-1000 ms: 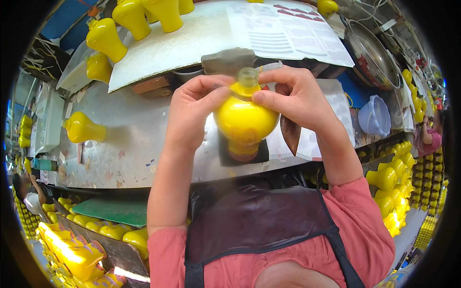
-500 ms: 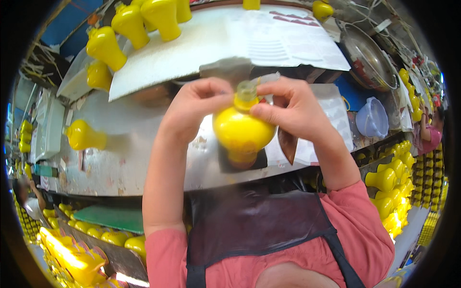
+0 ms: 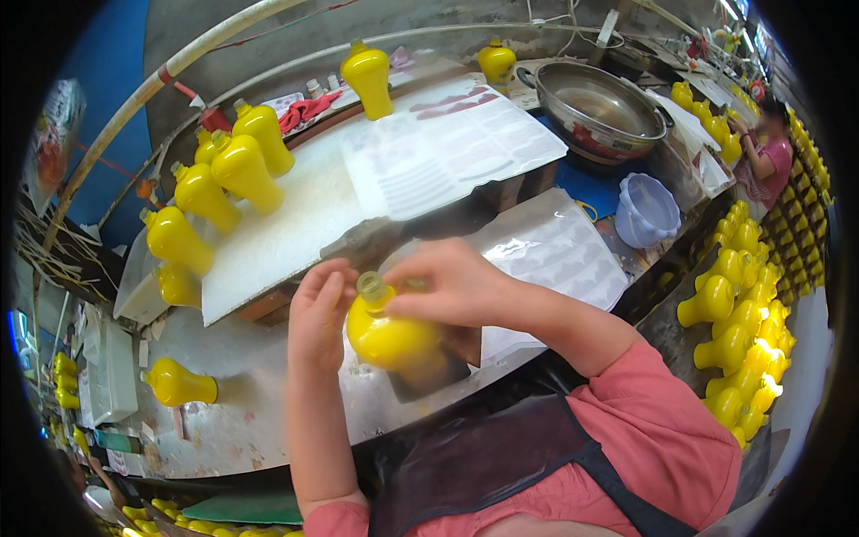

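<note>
I hold a yellow bulb-shaped bottle [image 3: 392, 338] upright over the worktable [image 3: 224, 403], in front of my chest. My left hand [image 3: 318, 315] grips its left side near the shoulder. My right hand [image 3: 452, 282] comes over from the right, its fingers pinched around the bottle's short neck and pale cap. The bottle's base sits on or just above a small dark pad; I cannot tell whether it touches.
Several more yellow bottles [image 3: 219, 174] stand on a white board [image 3: 295, 215] at the back left; one lies on its side [image 3: 179, 385] at the left. A metal bowl [image 3: 598, 97] and a pale plastic cup [image 3: 648, 210] sit at the right. Rows of yellow bottles [image 3: 743, 313] fill the right edge, near another person [image 3: 768, 148].
The view has swung, so the table now appears from higher and further left. Both hands still hold the same bottle; the right fingers stay at its neck.
</note>
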